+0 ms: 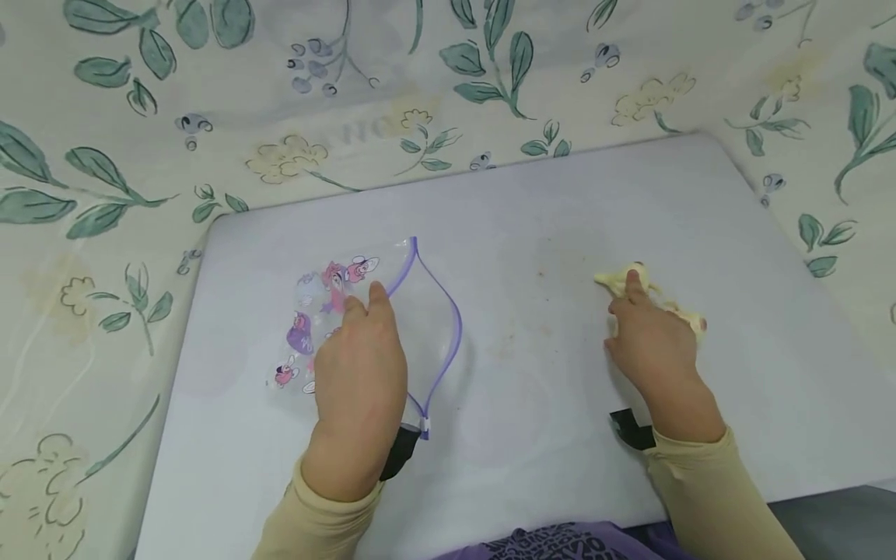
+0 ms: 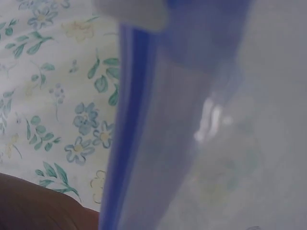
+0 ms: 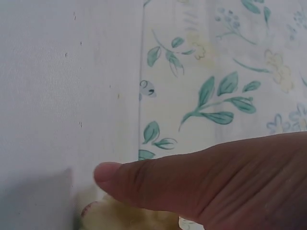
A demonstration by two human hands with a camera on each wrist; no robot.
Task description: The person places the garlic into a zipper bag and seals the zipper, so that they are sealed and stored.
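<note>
A clear zip bag point(image 1: 458, 330) printed with pink and purple cartoon figures lies on the left of the table, its purple-edged mouth gaping to the right. My left hand point(image 1: 360, 381) holds the bag from above; the thumb is hidden. Close up in the left wrist view, the purple zip strip point(image 2: 132, 120) is blurred. On the right, my right hand point(image 1: 658, 342) grips a small pale yellow, soft-looking thing point(image 1: 691, 317) with reddish-brown spots, mostly covered by the hand. In the right wrist view the thumb point(image 3: 144, 182) lies over the yellow thing point(image 3: 124, 215).
The white table point(image 1: 511, 435) has small dark specks between the hands. Behind and beside it hangs a flower-and-leaf patterned cloth point(image 1: 392, 93). Black straps point(image 1: 632, 430) sit at the wrists, and a purple garment point(image 1: 560, 542) shows at the near edge.
</note>
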